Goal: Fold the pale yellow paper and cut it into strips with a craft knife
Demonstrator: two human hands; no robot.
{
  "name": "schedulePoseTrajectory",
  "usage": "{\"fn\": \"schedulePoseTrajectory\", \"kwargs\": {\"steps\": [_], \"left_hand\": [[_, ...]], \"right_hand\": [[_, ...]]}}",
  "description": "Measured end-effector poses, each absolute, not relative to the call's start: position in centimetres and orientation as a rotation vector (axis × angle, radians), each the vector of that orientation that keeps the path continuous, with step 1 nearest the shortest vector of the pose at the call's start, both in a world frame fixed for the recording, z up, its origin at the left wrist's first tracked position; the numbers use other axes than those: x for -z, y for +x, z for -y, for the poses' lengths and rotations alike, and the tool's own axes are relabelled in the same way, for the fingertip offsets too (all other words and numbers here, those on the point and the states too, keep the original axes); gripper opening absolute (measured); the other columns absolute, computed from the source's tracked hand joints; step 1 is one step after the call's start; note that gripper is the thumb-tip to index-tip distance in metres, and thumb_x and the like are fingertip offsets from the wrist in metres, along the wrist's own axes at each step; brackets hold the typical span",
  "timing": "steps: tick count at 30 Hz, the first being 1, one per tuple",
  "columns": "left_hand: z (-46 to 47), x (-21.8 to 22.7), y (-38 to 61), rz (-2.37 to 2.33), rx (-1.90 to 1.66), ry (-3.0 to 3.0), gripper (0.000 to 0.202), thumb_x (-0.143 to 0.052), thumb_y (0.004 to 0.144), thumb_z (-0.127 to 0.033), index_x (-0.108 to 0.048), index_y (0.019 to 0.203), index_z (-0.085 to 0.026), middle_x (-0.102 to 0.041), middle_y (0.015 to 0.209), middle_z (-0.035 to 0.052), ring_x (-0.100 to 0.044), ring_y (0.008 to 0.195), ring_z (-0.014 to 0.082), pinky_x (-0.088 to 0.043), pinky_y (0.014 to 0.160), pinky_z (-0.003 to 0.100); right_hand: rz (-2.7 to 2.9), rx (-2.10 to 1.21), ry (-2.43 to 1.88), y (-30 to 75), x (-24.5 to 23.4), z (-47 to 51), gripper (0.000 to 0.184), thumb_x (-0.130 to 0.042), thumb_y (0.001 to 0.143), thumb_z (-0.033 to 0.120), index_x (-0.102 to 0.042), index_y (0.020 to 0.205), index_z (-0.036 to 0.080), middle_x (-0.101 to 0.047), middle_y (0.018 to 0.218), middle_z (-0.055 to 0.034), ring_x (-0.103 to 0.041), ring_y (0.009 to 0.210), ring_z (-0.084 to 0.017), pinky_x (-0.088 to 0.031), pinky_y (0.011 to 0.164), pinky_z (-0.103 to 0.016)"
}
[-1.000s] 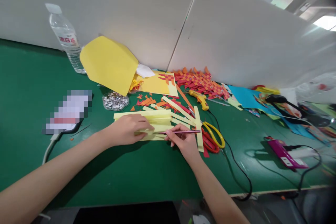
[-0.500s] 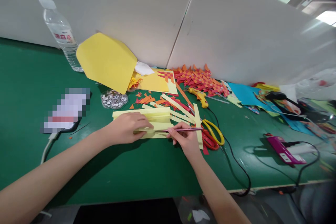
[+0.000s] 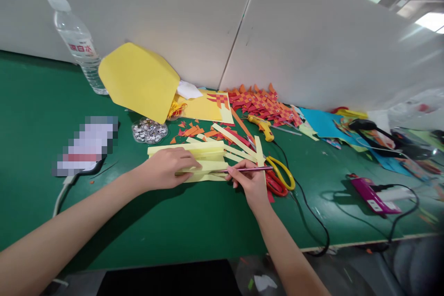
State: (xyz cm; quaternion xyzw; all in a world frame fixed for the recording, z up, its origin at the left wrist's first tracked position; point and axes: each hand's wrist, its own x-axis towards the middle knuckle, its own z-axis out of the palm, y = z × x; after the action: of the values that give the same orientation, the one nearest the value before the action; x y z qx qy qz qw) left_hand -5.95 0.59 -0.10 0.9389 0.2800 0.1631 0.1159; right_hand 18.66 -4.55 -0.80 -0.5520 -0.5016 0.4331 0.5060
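A pale yellow sheet of paper [image 3: 208,166], with raised folds along it, lies on the green table. My left hand [image 3: 170,166] presses on its left part, fingers bent and closed against the paper. My right hand [image 3: 248,178] pinches a slim pinkish-purple craft knife [image 3: 255,169], shaped like a pen. Its thin silver tip points left over the paper, towards my left fingers. Whether the tip touches the paper I cannot tell. Pale yellow paper strips [image 3: 239,142] and scissors [image 3: 282,173] with yellow and red handles lie beside my right hand.
Orange and red woven paper fish [image 3: 265,105] are heaped by the partition. A glue gun [image 3: 262,127] trails its black cord past my right arm. Left stand a tub of googly eyes [image 3: 150,131], a water bottle [image 3: 78,44] and a phone [image 3: 88,145] on a cable. A power strip [image 3: 373,196] lies right.
My right hand has slid slightly right with the craft knife, drawing the tip away from my left hand. My left hand stays on the paper. The whole view has shifted a little.
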Motion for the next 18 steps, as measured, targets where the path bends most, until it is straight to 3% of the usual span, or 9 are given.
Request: {"fn": "schedulePoseTrajectory", "kwargs": {"steps": [18], "left_hand": [[-0.5,0.1,-6.0,-0.824,-0.477,2.756,0.027,-0.046,0.088,-0.026,-0.061,0.111,-0.027,-0.065,0.105,0.0021,-0.059,0.095,0.0175,-0.045,0.078,0.027]], "right_hand": [[1.152,-0.852,-1.347,21.2,0.4,4.1,0.02,-0.071,0.066,0.027,-0.056,0.057,0.018,-0.058,0.044,0.0019,-0.047,0.038,-0.009,-0.036,0.04,-0.021]]}}
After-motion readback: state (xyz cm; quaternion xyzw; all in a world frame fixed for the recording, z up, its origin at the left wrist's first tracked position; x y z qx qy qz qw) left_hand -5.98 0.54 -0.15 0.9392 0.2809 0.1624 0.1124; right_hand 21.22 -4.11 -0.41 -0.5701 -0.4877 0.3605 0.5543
